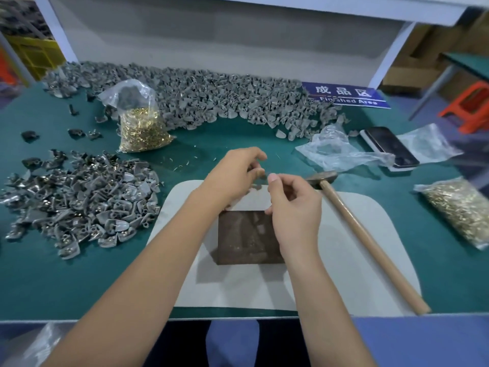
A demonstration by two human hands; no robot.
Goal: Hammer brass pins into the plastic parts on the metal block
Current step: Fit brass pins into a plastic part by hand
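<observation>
Two bare forearms reach forward from the bottom edge, converging toward the middle; the left hand (232, 176) is raised with its back to the camera, fingers (255, 154) curled and pinching something small and blurred at the tips; the right hand (293, 205) sits just beside it, thumb up and close to the left fingertips, fingers loosely curled inward; what it holds cannot be made out.

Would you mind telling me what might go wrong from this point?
Both hands, left hand and right hand, are up above the metal block, fingers curled around something small and blurred; it might drop among the loose pins. The hammer lies beside the right forearm, its handle end near the table edge, so a nudge might knock it off.
</observation>
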